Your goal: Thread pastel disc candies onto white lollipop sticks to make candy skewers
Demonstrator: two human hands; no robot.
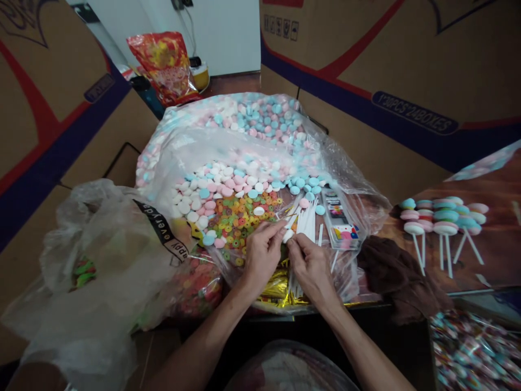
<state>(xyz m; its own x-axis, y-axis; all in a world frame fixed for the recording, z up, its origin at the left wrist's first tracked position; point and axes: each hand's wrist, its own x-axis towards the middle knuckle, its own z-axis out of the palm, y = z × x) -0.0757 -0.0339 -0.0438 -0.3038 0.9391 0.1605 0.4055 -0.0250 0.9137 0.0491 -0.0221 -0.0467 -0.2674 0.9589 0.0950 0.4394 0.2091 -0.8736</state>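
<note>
My left hand [264, 248] and my right hand [310, 263] meet at the middle, fingers closed around a small white candy [287, 235]. A thin yellowish strip sticks out past my left fingertips; whether it is held is hard to tell. White lollipop sticks [307, 220] lie just beyond my right hand. Left of them is a heap of small colourful ring gummies [236, 220]. Behind spreads a big clear bag of pink, blue and white round candies [228, 182]. Gold foil strips [277, 285] lie partly hidden below my hands.
At right stand finished-looking candy stacks on sticks [445, 217], beside a brown cloth [401, 271]. A clear plastic case [341, 220] lies nearer. A white plastic bag [101, 304] sits left. Cardboard boxes [391, 60] flank both sides; a red snack bag [163, 68] is behind. Wrapped sweets [472, 353] fill the lower right.
</note>
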